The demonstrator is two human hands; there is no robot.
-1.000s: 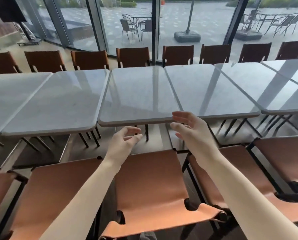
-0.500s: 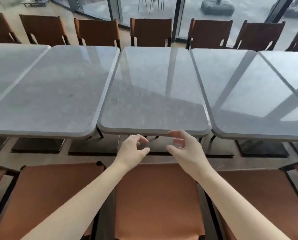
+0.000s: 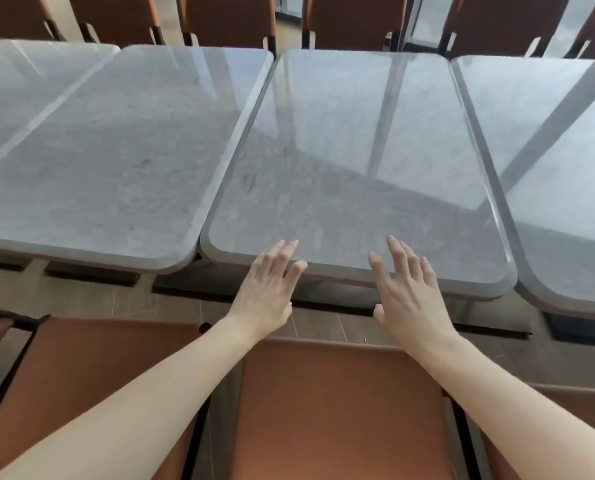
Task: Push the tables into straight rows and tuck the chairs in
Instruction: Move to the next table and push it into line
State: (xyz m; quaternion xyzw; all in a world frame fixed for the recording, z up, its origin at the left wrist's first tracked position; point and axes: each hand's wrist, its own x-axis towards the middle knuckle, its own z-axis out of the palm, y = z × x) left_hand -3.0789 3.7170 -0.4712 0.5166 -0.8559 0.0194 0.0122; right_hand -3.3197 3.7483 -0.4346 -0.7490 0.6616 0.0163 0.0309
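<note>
while both hands reach forward over the near edge, the head view looks down on a row of grey marble-look tables. the middle table [image 3: 354, 161] sits straight ahead, its long axis running away from the person toward the far chairs, its short near edge facing the person. its top leans slightly to the right in the view, so its left side runs at an angle along the left table [image 3: 109, 150], with only a thin seam between them. the right table [image 3: 559, 161] lies just beside its other side, a narrow gap between the two rounded edges.

the left hand [image 3: 268, 289] is spread flat with straight fingers, fingertips over the near edge of the middle table, holding nothing. the right hand [image 3: 410, 289] is likewise flat and spread, fingers over the same edge, holding nothing; whether the palms press on the stone cannot be told.

a brown leather chair [image 3: 337, 410] stands directly below the arms, apart from the table edge, with floor showing between. a row of far chairs [image 3: 226, 15] lines the opposite side.

compared with half a second ago, the fingers have uncurled from a loose half-cupped pose below the edge to flat over the tabletop, and the camera has come closer.
</note>
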